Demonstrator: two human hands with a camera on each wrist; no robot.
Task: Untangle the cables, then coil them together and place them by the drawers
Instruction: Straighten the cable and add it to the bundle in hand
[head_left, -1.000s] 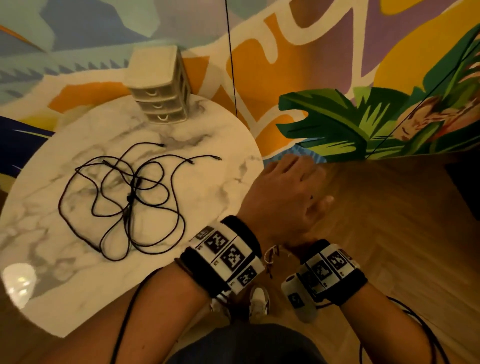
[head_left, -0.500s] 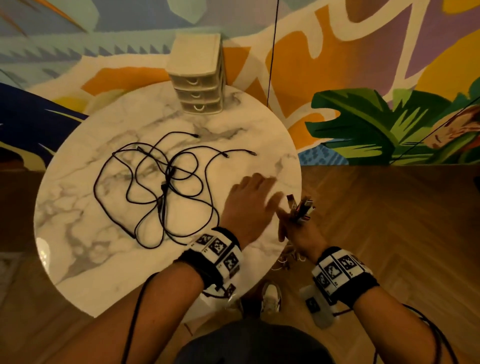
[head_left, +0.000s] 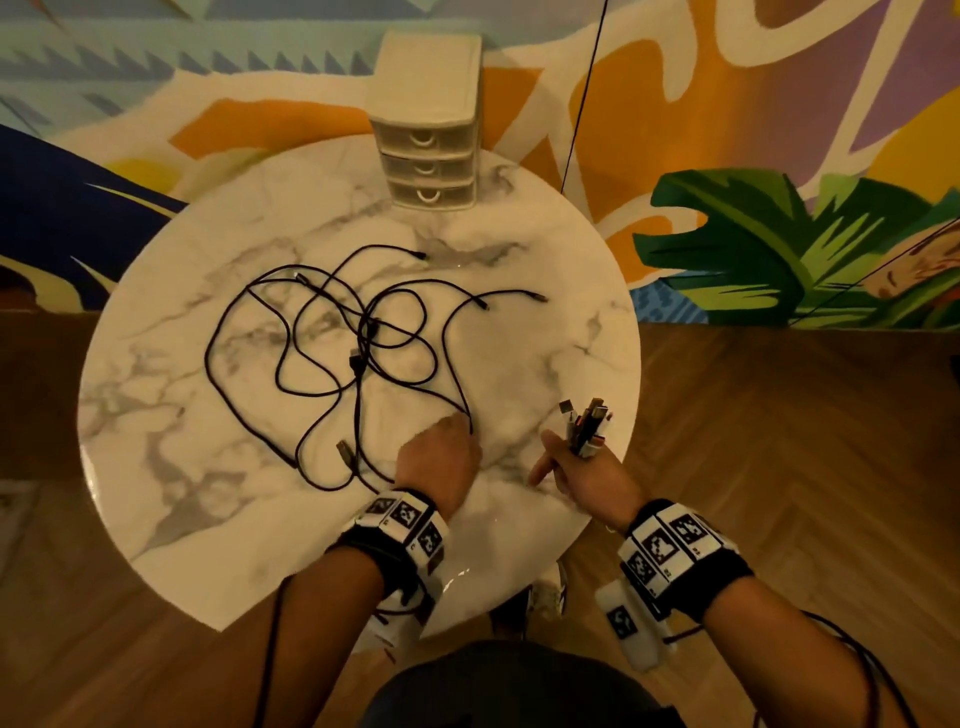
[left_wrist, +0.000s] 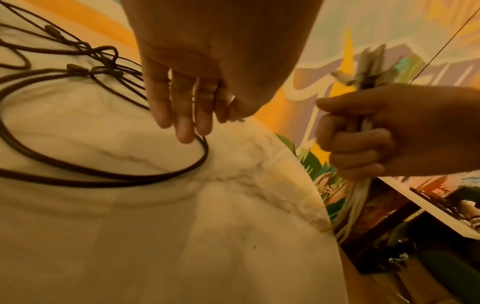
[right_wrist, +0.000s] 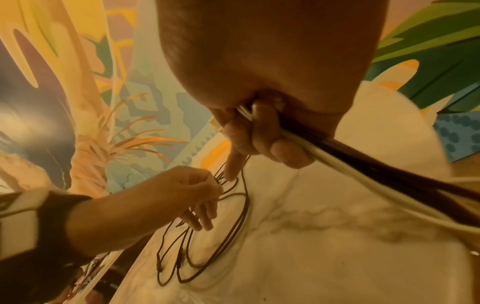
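A loose tangle of black cables (head_left: 357, 364) lies on the round marble table (head_left: 519, 519). The small cream drawers (head_left: 428, 156) stand at the table's far edge. My left hand (head_left: 452, 431) reaches down with straight fingers (left_wrist: 182, 115), and one fingertip touches the nearest cable loop (left_wrist: 155, 176). My right hand (head_left: 571, 457) hovers over the table's right edge and grips a bundle of white and dark cables (head_left: 587, 426), plugs pointing up. In the right wrist view the bundle (right_wrist: 337, 156) trails off the table, and the index finger sticks out.
A painted mural wall rises right behind the table and drawers. Wood floor surrounds the table on the near and right sides. A thin dark cord (head_left: 582, 104) hangs down along the wall beside the drawers.
Both hands came from beside the table's right edge to over it. The left hand reached left onto the nearest black loop. The right hand still grips its bundle.
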